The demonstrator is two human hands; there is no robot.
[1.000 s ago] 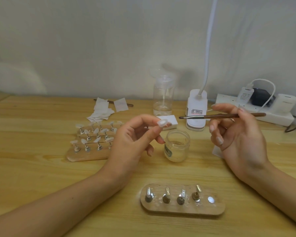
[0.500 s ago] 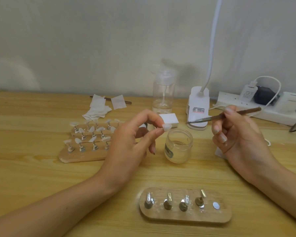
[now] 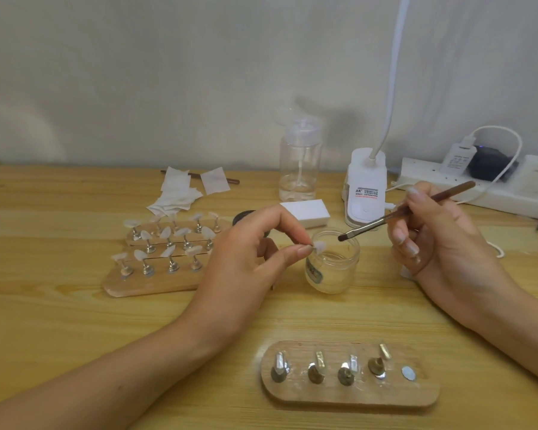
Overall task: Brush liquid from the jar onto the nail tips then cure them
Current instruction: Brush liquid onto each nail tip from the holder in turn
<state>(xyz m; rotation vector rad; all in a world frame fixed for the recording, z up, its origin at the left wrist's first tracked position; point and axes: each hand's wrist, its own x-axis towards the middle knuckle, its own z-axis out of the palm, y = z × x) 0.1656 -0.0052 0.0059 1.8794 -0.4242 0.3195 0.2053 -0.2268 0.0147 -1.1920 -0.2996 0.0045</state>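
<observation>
My left hand (image 3: 246, 259) pinches a small white nail tip (image 3: 319, 246) between thumb and forefinger, just left of the open glass jar (image 3: 333, 268). My right hand (image 3: 441, 246) grips a brown-handled brush (image 3: 407, 211), whose dark bristles hover over the jar's mouth close to the tip. A wooden stand (image 3: 348, 395) with metal holders lies at the front; its rightmost spot shows only a flat metal disc. A second wooden stand (image 3: 149, 283) on the left carries several white nail tips. The white curing lamp (image 3: 365, 187) stands behind the jar.
A clear pump bottle (image 3: 298, 162) stands at the back, with a white block (image 3: 305, 212) in front of it. White wipes (image 3: 177, 193) and another brush lie at back left. A power strip (image 3: 479, 187) with plugs and cables sits at back right.
My right hand tilted the brush downward, bringing its bristles to the jar's mouth. My left hand lowered the nail tip toward the jar.
</observation>
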